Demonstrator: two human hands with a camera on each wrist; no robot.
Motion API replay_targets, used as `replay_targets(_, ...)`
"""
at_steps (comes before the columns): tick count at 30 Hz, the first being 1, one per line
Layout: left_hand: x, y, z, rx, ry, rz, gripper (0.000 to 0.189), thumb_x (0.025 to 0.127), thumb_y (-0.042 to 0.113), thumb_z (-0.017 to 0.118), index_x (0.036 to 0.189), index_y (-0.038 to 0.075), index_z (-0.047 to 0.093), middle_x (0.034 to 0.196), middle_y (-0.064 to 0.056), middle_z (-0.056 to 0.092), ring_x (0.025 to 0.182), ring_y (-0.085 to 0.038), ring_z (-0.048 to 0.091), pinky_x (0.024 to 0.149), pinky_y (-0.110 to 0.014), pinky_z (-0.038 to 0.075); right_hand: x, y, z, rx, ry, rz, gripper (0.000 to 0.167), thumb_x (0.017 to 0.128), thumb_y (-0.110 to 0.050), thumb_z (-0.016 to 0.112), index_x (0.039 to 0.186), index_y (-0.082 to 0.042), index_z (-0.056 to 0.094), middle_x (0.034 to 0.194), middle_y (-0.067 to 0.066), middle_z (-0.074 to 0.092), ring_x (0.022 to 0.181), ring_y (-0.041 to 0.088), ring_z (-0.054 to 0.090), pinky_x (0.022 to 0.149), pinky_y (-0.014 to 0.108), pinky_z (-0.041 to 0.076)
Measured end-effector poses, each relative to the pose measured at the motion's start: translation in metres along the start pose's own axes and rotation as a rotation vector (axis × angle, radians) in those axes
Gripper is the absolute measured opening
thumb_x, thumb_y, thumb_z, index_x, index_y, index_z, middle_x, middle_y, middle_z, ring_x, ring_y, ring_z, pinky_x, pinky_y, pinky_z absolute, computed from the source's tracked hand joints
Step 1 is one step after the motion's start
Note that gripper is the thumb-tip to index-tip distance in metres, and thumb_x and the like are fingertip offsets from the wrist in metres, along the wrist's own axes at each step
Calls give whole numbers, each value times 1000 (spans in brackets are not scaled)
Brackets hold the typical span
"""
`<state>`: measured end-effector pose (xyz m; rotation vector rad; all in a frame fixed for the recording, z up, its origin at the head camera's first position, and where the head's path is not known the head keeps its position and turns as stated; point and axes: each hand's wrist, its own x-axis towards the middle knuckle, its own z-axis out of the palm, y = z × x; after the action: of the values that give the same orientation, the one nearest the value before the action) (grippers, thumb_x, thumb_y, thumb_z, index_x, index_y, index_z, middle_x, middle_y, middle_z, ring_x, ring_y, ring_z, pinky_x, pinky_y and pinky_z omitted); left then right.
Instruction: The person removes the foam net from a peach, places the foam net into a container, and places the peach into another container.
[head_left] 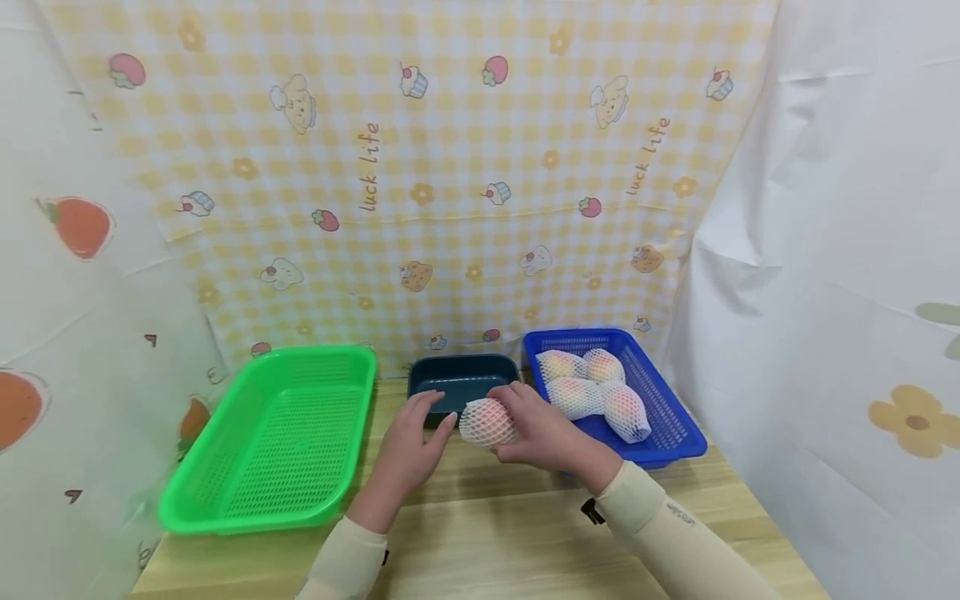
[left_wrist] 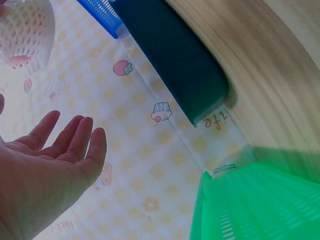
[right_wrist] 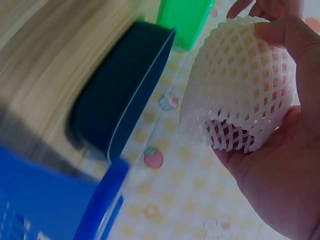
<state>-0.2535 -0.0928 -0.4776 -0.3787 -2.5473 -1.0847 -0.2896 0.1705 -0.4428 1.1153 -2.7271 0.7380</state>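
A round, pinkish-yellow fruit in a white foam net is gripped by my right hand above the wooden table, in front of the dark teal tray. In the right wrist view the thumb and fingers curl round the netted fruit. My left hand hovers just left of the fruit, apart from it, its fingers loosely extended. The left wrist view shows that hand palm up with nothing in it. Several more netted fruits lie in the blue basket at the right.
A green basket stands on the left of the wooden table. The teal tray sits at the back between the two baskets. A yellow checked cloth hangs behind, with white patterned sheets at both sides.
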Motion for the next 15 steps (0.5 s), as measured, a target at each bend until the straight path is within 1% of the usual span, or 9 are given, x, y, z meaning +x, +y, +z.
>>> replay_targets(5,-2,-4,-6,-18,5,27,54,112,41,67,151,5,63,156,-18,59,146,-41,56,117,-62,48,10,-5,10,-3,-9,-19,74,88,-31,91,151,-17,54,131,-1,59,107,13,57,86,31,58)
replay_targets(10,-5,-7,-9,-7,4,57,50,112,41,66,147,5,64,151,-17,62,141,-39,59,113,-61,51,15,-9,17,-5,-23,-18,74,88,-32,91,151,-16,55,131,0,59,108,14,56,89,33,58)
replay_targets(13,-7,-9,-11,-4,1,54,48,112,40,66,145,6,65,149,-16,63,139,-39,61,112,-61,52,16,-9,25,-11,-33,-14,73,89,-30,92,151,-16,56,131,1,60,110,15,57,90,34,59)
replay_targets(15,-9,-10,-11,-7,-8,34,48,112,41,66,145,7,66,148,-15,64,138,-37,62,112,-60,53,16,-9,31,-21,-47,-8,73,89,-30,92,150,-15,56,131,2,60,110,16,57,90,35,59)
